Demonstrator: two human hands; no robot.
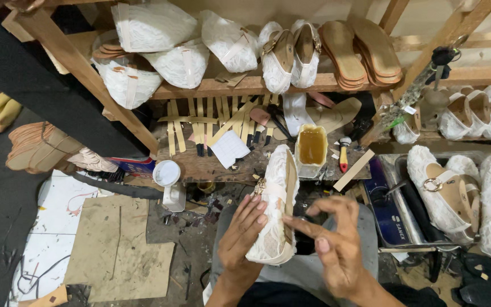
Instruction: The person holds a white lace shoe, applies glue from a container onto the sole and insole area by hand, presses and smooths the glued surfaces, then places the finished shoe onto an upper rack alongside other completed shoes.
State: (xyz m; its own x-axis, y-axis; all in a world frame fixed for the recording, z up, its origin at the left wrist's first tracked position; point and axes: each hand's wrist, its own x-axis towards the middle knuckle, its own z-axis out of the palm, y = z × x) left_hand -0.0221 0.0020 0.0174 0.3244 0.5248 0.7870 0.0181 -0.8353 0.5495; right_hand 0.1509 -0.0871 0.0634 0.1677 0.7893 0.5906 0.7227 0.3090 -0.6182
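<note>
1. Cardboard sheets point(117, 250), two overlapping, lie on the floor well left of the left hand; a white board under them is cut off at the picture's edge.
2. One round white lid point(166, 173) sits up and left of the left hand, at the near edge of a wooden bench point(211, 165).
3. Tan strips point(211, 122) hang in a row over the bench's far side, above the left hand; they overlap too much to count surely.
4. One left hand point(244, 232) grasps a white lace shoe point(274, 210) from the left side, fingers curled on the lace upper; its forearm is cut off at the bottom.
5. That shoe stands toe-down over the person's lap, between the two hands, sole edge facing right, with a small gold buckle on its left edge.
6. One right hand point(336, 244) is partly closed, its forefinger stretched left to touch the shoe's tan sole rim; whether the thumb pinches anything cannot be told.
7. One tub of amber glue point(312, 146) stands on the bench just above the shoe.
8. One tool with a red handle point(343, 159) lies right of the tub.
9. Shelf point(257, 85) above the hands: several white lace uppers at left, their number unclear, two white lace shoes in the middle, and stacked tan soles to the right.
10. Three finished white shoes point(447, 193) lie well right of the right hand; the outermost is cut off.
</note>
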